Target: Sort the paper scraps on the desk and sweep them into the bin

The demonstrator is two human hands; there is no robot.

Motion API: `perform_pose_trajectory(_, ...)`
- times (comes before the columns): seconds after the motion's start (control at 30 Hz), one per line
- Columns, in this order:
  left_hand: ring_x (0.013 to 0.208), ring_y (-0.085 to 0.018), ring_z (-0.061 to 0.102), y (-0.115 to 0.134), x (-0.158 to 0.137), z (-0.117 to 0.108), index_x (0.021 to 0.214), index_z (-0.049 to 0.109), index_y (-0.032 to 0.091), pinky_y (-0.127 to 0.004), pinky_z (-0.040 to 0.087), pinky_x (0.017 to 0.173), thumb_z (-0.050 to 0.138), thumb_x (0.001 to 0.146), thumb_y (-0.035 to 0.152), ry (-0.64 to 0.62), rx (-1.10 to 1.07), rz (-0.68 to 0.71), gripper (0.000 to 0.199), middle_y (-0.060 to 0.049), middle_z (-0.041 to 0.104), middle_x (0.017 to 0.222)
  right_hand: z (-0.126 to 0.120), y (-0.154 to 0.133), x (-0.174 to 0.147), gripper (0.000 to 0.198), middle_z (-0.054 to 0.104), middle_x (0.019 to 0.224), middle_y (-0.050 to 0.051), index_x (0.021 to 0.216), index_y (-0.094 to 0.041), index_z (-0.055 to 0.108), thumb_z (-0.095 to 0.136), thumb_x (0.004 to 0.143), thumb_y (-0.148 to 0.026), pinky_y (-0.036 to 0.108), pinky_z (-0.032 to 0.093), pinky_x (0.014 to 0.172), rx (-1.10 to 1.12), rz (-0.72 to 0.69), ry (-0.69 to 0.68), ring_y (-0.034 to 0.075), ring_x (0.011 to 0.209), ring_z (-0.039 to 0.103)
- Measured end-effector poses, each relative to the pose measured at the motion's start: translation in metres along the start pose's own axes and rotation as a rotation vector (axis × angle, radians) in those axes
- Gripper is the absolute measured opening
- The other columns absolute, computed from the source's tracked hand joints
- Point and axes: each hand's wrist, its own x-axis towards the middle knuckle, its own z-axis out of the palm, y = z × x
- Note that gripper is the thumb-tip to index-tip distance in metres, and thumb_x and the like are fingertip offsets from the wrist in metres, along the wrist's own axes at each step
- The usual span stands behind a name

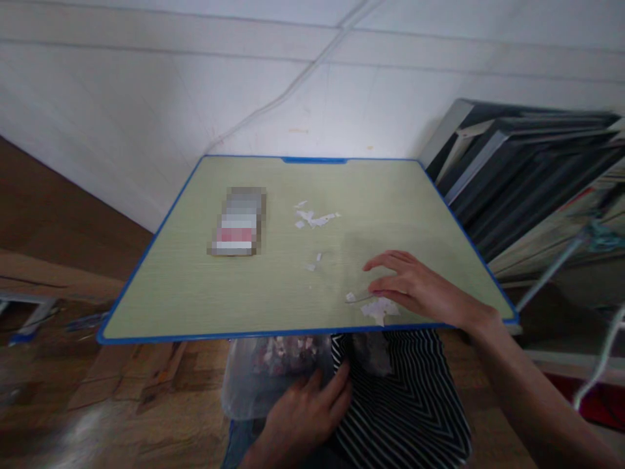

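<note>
My right hand (415, 286) is low over the right front of the table, thumb and forefinger apart. At its thumb tip lies a thin, curved, greyish strip (359, 299); I cannot make out its kind. Just below the hand, torn white paper scraps (379, 309) lie near the front edge. My left hand (307, 413) is below the table edge, fingers apart, by the right side of a clear plastic container (239, 391). Pinkish and white bits (283, 355) fill part of that container. Black-and-white striped cloth (405, 397) spreads beside it.
The pale green table (170, 286) has a blue rim. More paper scraps (315, 218) lie at its middle, and a pixelated flat rectangular object (237, 221) on its left. Dark flat panels (527, 169) lean at the right against the white wall (146, 98).
</note>
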Motion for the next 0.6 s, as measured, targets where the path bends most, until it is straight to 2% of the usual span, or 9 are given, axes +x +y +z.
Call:
perform_pose_trajectory(0.13,0.080,-0.021,0.062,0.000,0.002,-0.003,0.119,0.051,0.015,-0.031,0.056,0.058,0.055,0.085,0.016,-0.039,0.002,0.007,0.034,-0.011,0.046,0.132,-0.007,0.004,-0.024,0.018,0.059,0.108,0.004,0.084,-0.024,0.067,0.050,0.087,-0.028,0.039,0.041,0.091,0.084,0.043,-0.094,0.020,0.107,0.052)
perform_pose_trajectory(0.3,0.079,-0.022,0.062,-0.001,0.002,-0.001,0.119,0.051,0.013,-0.032,0.056,0.057,0.056,0.082,0.010,-0.028,0.012,0.014,0.038,-0.013,0.046,0.132,-0.012,0.028,-0.038,0.020,0.056,0.104,0.008,0.081,-0.020,0.063,0.048,0.086,-0.032,0.037,0.044,0.084,0.157,0.211,0.056,0.021,0.098,0.054)
perform_pose_trajectory(0.4,0.081,-0.022,0.061,-0.001,0.001,0.000,0.120,0.051,0.013,-0.032,0.056,0.059,0.056,0.081,0.009,-0.021,0.020,0.014,0.039,-0.014,0.045,0.132,-0.004,0.038,-0.033,0.020,0.054,0.095,0.008,0.081,-0.019,0.059,0.045,0.087,-0.032,0.036,0.045,0.082,0.207,0.260,0.051,0.020,0.092,0.054)
perform_pose_trajectory(0.5,0.083,-0.022,0.061,0.000,0.001,0.001,0.120,0.051,0.014,-0.032,0.056,0.059,0.054,0.083,0.011,-0.030,0.020,0.007,0.037,-0.013,0.045,0.132,0.004,0.030,-0.028,0.023,0.052,0.091,0.008,0.082,-0.017,0.057,0.042,0.088,-0.033,0.035,0.045,0.080,0.264,0.254,-0.012,0.019,0.088,0.052)
perform_pose_trajectory(0.6,0.085,-0.023,0.061,0.000,0.001,0.000,0.122,0.049,0.014,-0.032,0.056,0.059,0.054,0.084,0.012,-0.039,0.023,0.002,0.038,-0.012,0.043,0.134,0.006,0.010,-0.029,0.024,0.052,0.090,0.007,0.081,-0.018,0.055,0.041,0.089,-0.035,0.035,0.045,0.079,0.298,0.232,-0.078,0.019,0.087,0.051)
